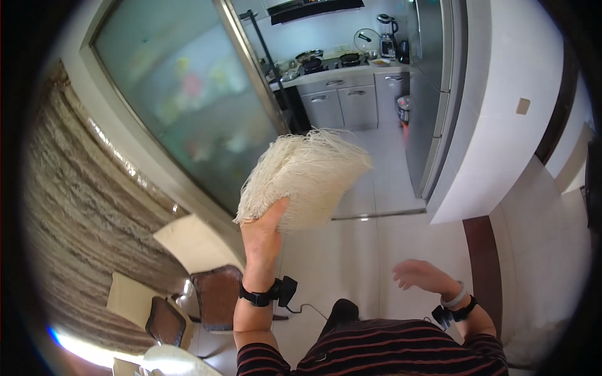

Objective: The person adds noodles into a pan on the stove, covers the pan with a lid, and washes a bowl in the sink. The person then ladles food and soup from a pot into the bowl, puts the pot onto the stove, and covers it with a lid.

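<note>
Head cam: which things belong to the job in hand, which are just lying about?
Job in hand:
- bundle of pale strands
- left hand, gripping it
- right hand, holding nothing

Apparently just about, untouched:
- nearer brown-seated chair
- frosted glass door
- blender

Gripping a bundle of dried vermicelli noodles (307, 178) in the left hand (262, 229), before a frosted glass door (188, 94); holding the right hand (423, 276), loosely bent, above the tiled floor (407, 238).
</note>
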A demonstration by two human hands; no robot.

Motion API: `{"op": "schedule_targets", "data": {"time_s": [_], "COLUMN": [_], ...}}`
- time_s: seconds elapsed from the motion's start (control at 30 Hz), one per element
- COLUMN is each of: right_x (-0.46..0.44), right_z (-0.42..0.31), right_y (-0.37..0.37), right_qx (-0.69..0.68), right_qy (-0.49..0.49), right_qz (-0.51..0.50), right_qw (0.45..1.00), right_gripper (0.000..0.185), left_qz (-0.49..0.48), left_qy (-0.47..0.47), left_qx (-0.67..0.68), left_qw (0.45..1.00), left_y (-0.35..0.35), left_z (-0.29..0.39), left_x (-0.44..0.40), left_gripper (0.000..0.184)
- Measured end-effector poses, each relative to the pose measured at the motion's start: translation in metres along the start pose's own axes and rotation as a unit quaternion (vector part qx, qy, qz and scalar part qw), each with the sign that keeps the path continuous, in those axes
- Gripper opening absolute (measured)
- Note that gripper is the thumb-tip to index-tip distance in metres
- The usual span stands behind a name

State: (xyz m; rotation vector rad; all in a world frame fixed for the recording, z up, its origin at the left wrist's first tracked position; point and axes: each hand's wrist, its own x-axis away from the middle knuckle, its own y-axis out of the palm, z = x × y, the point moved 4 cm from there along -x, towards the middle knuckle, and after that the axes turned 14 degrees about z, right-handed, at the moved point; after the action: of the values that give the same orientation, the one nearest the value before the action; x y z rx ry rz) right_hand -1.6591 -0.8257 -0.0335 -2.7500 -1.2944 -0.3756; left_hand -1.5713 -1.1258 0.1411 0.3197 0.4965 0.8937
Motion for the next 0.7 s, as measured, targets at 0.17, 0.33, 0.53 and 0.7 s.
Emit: {"op": "schedule_targets", "data": {"time_s": [0.17,0.33,0.53,0.7], "right_x": [-0.109,-0.19,-0.273,-0.36], "right_z": [-0.031,-0.053,-0.067,-0.078], "right_y": [-0.037,-0.087,-0.171,-0.246], "right_qx": [0.03,0.0,-0.048,-0.069], "right_qy": [-0.08,-0.045,-0.026,-0.016], "right_qz": [-0.011,0.067,0.156,0.197], "right_qw": [0.996,0.997,0.986,0.978], "right_gripper": [0.029,0.029,0.03,0.028], "left_qz": [-0.074,-0.097,-0.131,-0.13], "left_qy": [-0.018,-0.076,-0.087,-0.075], "left_qx": [0.011,0.045,0.014,0.047], "left_qw": [0.997,0.991,0.987,0.988], "left_y": [0.062,0.117,0.194,0.237], "left_z": [-0.082,-0.162,-0.254,-0.334], "left_x": [-0.093,-0.194,-0.304,-0.391], "left_gripper": [0.05,0.049,0.043,0.042]}}
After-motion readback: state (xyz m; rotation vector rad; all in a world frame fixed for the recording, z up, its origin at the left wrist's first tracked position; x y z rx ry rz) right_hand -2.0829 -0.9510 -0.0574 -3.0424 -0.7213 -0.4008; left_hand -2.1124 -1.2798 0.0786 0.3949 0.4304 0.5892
